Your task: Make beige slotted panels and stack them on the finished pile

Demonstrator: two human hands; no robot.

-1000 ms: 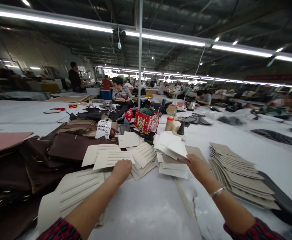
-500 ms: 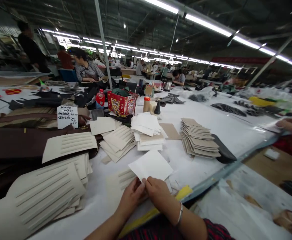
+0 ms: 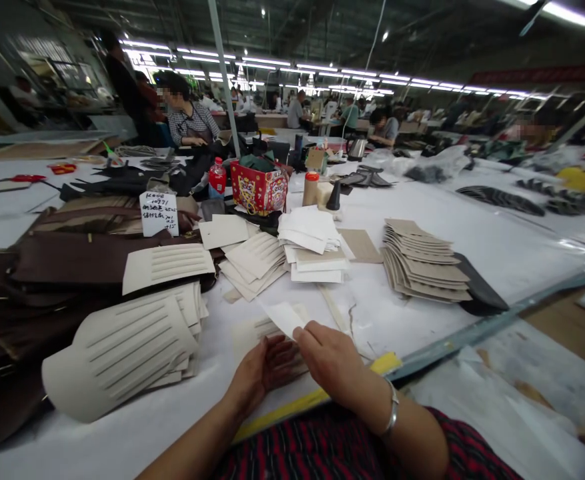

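Note:
My right hand [image 3: 329, 360] pinches a white sheet [image 3: 282, 317] by its near edge and holds it tilted over the table. My left hand [image 3: 265, 370] lies open with its palm up, just under that sheet, on a cream slotted piece [image 3: 252, 330] that rests flat on the white table [image 3: 422, 320]. A silver bracelet [image 3: 391, 413] circles my right wrist. Both hands are close to the table's near edge, by a yellow strip [image 3: 317, 399].
Stacks of cream slotted pieces [image 3: 122, 347] sit left, brown leather pieces [image 3: 62, 267] beyond them. White sheets [image 3: 312, 247] and tan card stacks [image 3: 422, 263] lie ahead. A red box [image 3: 257, 190], bottles and a handwritten label [image 3: 159, 213] stand farther back. Several people work at the far tables.
My hands came back from the stacks to the near edge, the right bringing a white sheet. The sheet now tilts edge-on and my left palm has turned up beneath it.

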